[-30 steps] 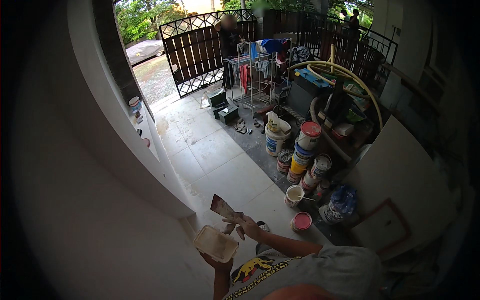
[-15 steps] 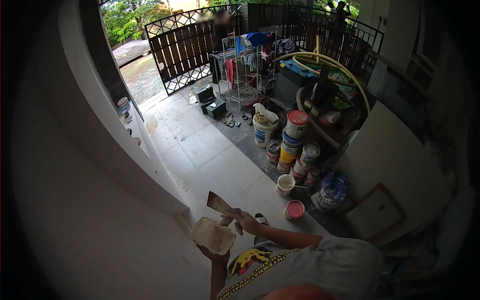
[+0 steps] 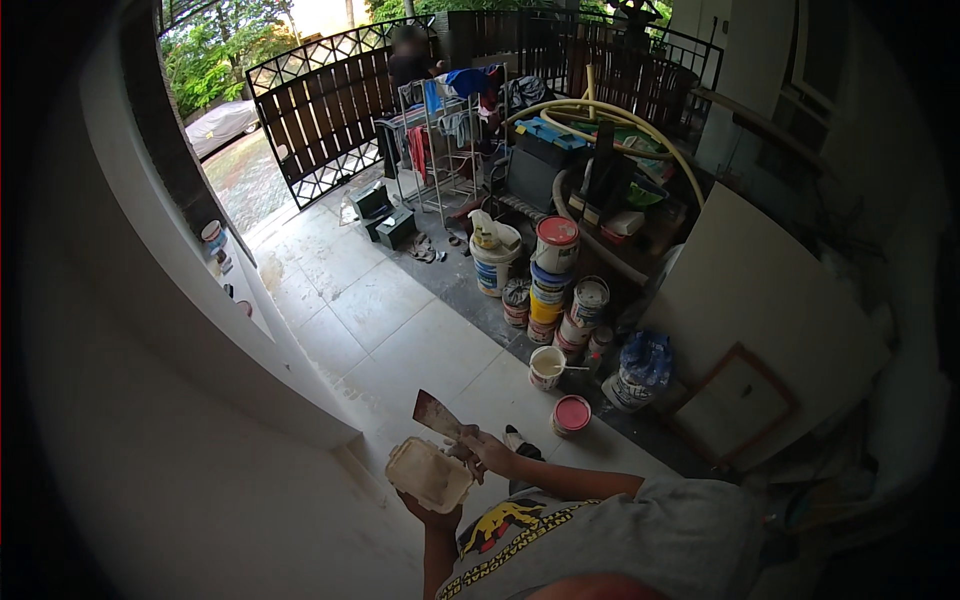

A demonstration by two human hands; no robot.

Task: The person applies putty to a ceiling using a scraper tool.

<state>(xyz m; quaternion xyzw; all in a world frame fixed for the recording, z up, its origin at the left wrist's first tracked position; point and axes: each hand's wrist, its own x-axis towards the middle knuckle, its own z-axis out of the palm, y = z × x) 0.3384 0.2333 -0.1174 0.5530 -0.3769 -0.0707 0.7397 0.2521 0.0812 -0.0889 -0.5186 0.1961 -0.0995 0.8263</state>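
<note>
Cream tub [image 3: 430,474], likely plastic, is resting in left grip [image 3: 432,514], lower centre of frame, fingers mostly hiding beneath; probably light, slightly flexing, best supported under base. Right grip [image 3: 487,453], just right of tub, is clasping scraper [image 3: 437,414], broad blade pointing toward upper left; likely light, stiff, smears possibly making it slippery, handle offering safest hold. Farther out, right of frame centre, open pail [image 3: 545,377] and pink-lidded bucket [image 3: 571,414] are standing on floor [image 3: 410,350], near stacked buckets [image 3: 549,288].
</note>
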